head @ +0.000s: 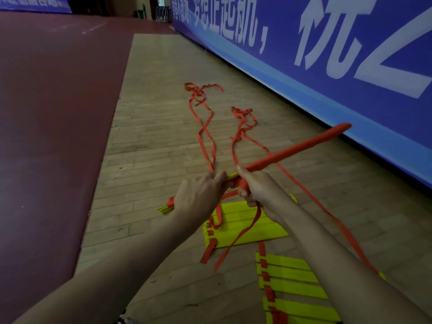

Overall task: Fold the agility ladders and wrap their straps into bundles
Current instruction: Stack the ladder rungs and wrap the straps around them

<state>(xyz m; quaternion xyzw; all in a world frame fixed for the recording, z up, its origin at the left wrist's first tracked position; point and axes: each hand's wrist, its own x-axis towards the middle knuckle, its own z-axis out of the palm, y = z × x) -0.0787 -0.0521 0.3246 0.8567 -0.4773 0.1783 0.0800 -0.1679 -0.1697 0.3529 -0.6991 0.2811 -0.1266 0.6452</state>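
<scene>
Item: folded ladder bundle (297,148), judged light, stiff slats; loose strap (236,239) limp, slippery. I grip mid-length: left hand (198,195), right hand (257,190), fingers (219,177) curled round it.

Blue banner (350,73), wood floor (152,141), red mat (51,101).
</scene>
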